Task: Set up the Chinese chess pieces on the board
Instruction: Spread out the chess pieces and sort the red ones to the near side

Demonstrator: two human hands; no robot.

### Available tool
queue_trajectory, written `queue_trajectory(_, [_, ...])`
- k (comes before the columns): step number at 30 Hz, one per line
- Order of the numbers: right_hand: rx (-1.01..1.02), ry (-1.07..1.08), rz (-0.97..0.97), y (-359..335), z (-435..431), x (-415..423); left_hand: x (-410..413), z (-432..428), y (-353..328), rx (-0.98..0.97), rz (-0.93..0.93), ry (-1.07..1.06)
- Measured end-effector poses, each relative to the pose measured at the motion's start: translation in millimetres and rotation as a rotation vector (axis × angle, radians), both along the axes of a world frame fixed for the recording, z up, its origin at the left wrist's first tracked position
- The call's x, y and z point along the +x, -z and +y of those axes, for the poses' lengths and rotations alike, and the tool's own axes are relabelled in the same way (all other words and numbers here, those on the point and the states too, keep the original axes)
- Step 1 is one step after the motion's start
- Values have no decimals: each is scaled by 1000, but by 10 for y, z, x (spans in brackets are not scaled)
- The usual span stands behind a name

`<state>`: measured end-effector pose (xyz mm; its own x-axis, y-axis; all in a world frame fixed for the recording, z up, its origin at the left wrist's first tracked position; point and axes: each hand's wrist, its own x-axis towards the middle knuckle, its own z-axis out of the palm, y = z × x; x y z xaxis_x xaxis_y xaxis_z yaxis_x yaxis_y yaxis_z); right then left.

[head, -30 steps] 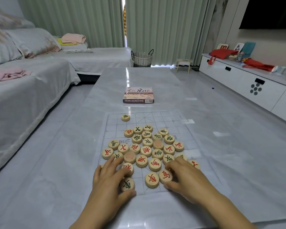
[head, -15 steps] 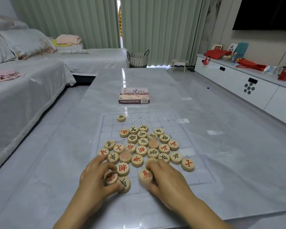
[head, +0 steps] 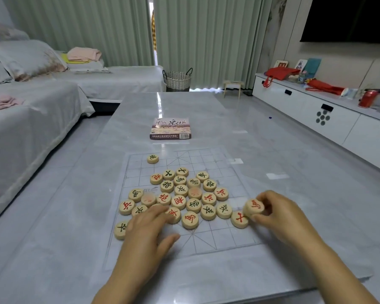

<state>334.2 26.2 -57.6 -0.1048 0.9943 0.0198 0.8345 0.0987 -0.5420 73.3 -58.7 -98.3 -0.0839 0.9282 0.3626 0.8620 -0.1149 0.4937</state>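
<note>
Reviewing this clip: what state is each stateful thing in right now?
Right hand: pinches a round wooden piece with a red character, tilted.
Left hand: fingers straight, resting on the pile's near pieces.
Pile of round wooden chess pieces: jumbled mid-board, unplaced.
Lone dark-lettered wooden piece: apart, board's far-left.
Clear gridded board sheet: spread flat.
Printed cardboard chess box: closed, lying flat.
</note>
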Motion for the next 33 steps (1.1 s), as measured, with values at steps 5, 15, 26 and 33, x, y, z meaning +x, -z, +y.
queue_trajectory(5, [-128, -14, -30, 84, 40, 95, 366, 110, 0, -8, 286, 26])
queue_trajectory(15, [-101, -119, -80, 133, 30, 126, 961, 236, 95, -96, 340, 165])
queue_trajectory(26, [-268, 40, -84, 68, 150, 395, 580, 141, -57, 4, 50, -36])
queue_trajectory(33, [-258, 27, -260, 39, 129, 313, -171, -70, -182, -286, -35, -159])
